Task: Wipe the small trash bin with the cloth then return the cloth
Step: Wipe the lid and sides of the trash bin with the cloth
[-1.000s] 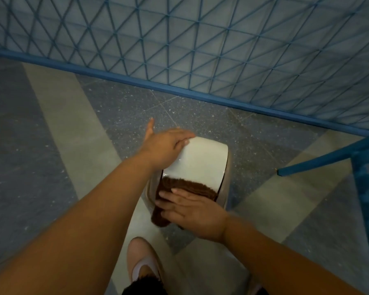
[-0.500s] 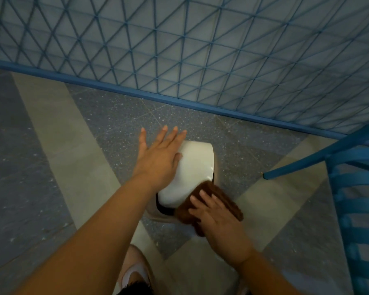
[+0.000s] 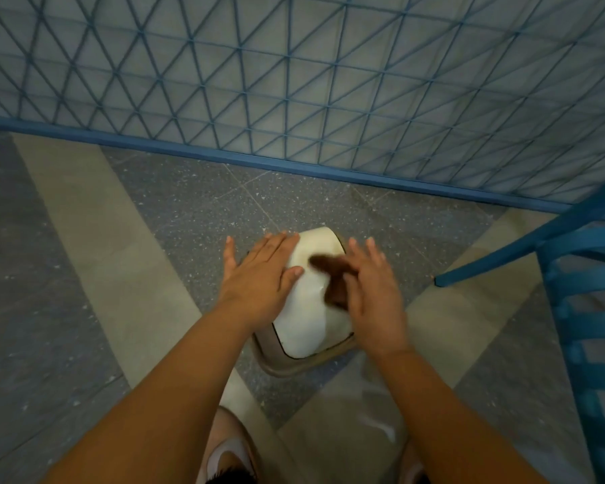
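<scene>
Bin [image 3: 306, 319] on floor [image 3: 175, 218] near wall grille; left hand [image 3: 259, 274] flat, steadying lid; right hand [image 3: 371, 291] flat, pressing cloth [image 3: 332, 277]; cloth has moved from front rim to lid top; wiping underway, return pending.

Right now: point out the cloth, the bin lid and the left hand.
cloth [image 3: 332, 279], head view, on its brown middle, blurred.
bin lid [image 3: 303, 319], head view, on the bare white top.
left hand [image 3: 261, 274], head view, on the back of the hand.

Speckled grey floor [image 3: 203, 211]: small trash bin [image 3: 306, 358], blue chair [image 3: 573, 260] leg.
</scene>
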Demonstrator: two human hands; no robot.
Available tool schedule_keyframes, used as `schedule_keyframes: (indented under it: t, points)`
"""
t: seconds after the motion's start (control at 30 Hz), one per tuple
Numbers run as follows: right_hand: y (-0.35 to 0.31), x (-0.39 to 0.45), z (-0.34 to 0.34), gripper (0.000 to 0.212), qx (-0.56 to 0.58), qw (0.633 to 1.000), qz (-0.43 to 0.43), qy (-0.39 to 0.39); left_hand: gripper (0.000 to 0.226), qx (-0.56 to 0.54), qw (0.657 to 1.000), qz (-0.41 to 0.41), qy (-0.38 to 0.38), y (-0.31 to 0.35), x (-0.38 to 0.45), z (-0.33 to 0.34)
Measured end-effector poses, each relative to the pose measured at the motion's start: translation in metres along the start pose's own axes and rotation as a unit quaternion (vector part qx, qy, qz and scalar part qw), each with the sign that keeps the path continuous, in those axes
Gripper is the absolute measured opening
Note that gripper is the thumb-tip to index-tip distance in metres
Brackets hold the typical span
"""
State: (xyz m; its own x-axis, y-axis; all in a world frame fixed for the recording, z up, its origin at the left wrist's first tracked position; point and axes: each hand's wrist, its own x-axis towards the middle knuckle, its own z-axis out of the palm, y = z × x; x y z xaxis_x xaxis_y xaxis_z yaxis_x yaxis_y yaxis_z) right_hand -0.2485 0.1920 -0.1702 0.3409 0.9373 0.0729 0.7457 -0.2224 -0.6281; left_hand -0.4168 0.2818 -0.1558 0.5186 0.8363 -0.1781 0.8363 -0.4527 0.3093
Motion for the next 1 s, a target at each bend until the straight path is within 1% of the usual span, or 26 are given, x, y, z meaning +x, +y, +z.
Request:
schedule_keyframes:
  t: [0.07,0.1,0.13,0.2,0.23,0.27,0.3,0.37,0.43,0.53,0.57,0.67,0.73,0.83,0.93,1.0]
  points:
    - [-0.01,0.018,-0.009,0.04,0.079,0.993,0.041,0.078,0.055,0.009,1.0,0.01,0.0,0.001,-0.001,0.002]
    - [-0.015,0.027,-0.012,0.037,0.096,0.99,0.046,0.089,0.054,0.009,1.0,0.012,0.0,0.001,0.0,0.003]
    - [-0.018,0.032,-0.012,0.035,0.098,0.992,0.047,0.072,0.054,0.008,1.0,0.011,0.0,0.001,0.001,0.003]
    - [-0.02,0.029,-0.006,0.036,0.074,0.996,0.05,-0.001,0.052,0.009,1.0,0.009,-0.004,0.001,0.002,0.002]
    - [-0.019,0.021,-0.002,0.038,0.058,0.997,0.047,-0.023,0.052,0.009,1.0,0.008,-0.006,0.001,0.002,0.002]
    - [-0.016,0.01,0.002,0.039,0.039,0.998,0.035,-0.025,0.052,0.009,1.0,0.008,-0.008,0.001,0.001,0.001]
    - [-0.013,-0.003,0.006,0.039,0.011,1.0,0.006,-0.018,0.051,0.007,1.0,0.008,-0.01,0.001,0.001,0.001]
    - [-0.001,-0.034,0.019,0.036,-0.048,0.994,-0.093,-0.013,0.05,0.003,1.0,0.007,-0.019,0.001,0.002,-0.001]
    - [0.014,-0.064,0.031,0.029,-0.063,0.983,-0.171,-0.04,0.05,-0.007,0.999,0.003,-0.033,0.001,0.003,-0.003]
    - [0.023,-0.093,0.042,0.039,-0.052,0.97,-0.219,-0.088,0.05,-0.015,0.999,0.002,-0.045,0.001,0.003,-0.005]
    - [0.023,-0.095,0.046,0.039,-0.056,0.966,-0.232,-0.096,0.05,-0.015,0.999,0.002,-0.045,0.001,0.003,-0.005]
    - [0.011,-0.09,0.055,0.028,-0.065,0.955,-0.268,-0.114,0.048,-0.018,0.999,0.005,-0.039,-0.002,0.005,-0.006]
    - [0.001,-0.088,0.059,0.029,-0.069,0.951,-0.277,-0.121,0.047,-0.021,0.999,0.007,-0.035,-0.004,0.006,-0.006]
    - [-0.004,-0.093,0.064,0.029,-0.082,0.954,-0.269,-0.108,0.047,-0.032,0.999,0.005,-0.026,-0.004,0.006,-0.006]
    - [0.01,-0.103,0.057,0.03,-0.106,0.951,-0.267,-0.113,0.047,-0.039,0.999,0.007,-0.02,-0.003,0.004,-0.005]
    - [0.022,-0.109,0.044,0.029,-0.116,0.958,-0.242,-0.096,0.046,-0.035,0.999,0.011,-0.011,-0.004,0.004,-0.003]
